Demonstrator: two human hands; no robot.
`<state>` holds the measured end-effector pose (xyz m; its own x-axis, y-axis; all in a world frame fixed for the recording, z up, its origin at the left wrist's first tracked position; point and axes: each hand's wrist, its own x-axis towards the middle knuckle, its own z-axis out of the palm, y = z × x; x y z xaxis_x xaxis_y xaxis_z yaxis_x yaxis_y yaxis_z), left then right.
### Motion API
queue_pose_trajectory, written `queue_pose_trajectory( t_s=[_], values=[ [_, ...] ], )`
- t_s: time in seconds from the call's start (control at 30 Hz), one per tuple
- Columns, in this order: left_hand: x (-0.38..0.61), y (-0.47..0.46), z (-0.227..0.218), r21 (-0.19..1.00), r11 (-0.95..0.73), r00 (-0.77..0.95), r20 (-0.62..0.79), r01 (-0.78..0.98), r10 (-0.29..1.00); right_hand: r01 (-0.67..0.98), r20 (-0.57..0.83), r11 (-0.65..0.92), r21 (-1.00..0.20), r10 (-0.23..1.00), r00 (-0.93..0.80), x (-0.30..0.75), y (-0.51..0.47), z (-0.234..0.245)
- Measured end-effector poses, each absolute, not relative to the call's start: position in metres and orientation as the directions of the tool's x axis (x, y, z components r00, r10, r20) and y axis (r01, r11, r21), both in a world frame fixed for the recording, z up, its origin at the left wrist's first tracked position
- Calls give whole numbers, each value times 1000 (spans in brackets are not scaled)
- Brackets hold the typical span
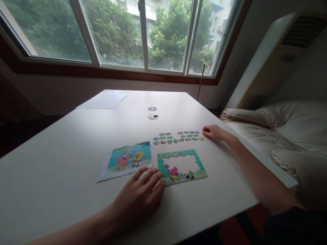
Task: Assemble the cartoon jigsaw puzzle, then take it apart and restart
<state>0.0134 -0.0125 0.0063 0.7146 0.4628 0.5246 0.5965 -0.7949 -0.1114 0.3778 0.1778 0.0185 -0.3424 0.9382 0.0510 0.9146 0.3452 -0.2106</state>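
A partly assembled jigsaw puzzle (200, 174) lies on the white table, with its border joined and a pink figure at lower left. Its middle is an open gap. My left hand (146, 187) rests palm down, fingers stretched out, at the puzzle's lower left corner. Beyond the puzzle, several loose puzzle pieces (175, 140) are spread in rows, mostly teal and pink. At the right end of these rows is my right hand (214, 132), fingers curled together; whatever they may hold is hidden. The printed reference picture (130, 156) lies left of the puzzle, showing cartoon characters.
White paper sheets (102, 100) lie at the table's far left. Two round fittings (153, 116) are set in the tabletop (63, 153). A pale sofa (245, 126) stands along the right side, and a window (122, 41) spans the far wall.
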Motion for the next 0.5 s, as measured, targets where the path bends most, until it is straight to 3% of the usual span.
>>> queue_pose_trajectory(
  t_s=[0.5],
  values=[
    [16,-14,11,-152,-802,748,492,578,446,832,155,503,-235,864,-478,356,172,22]
  ],
)
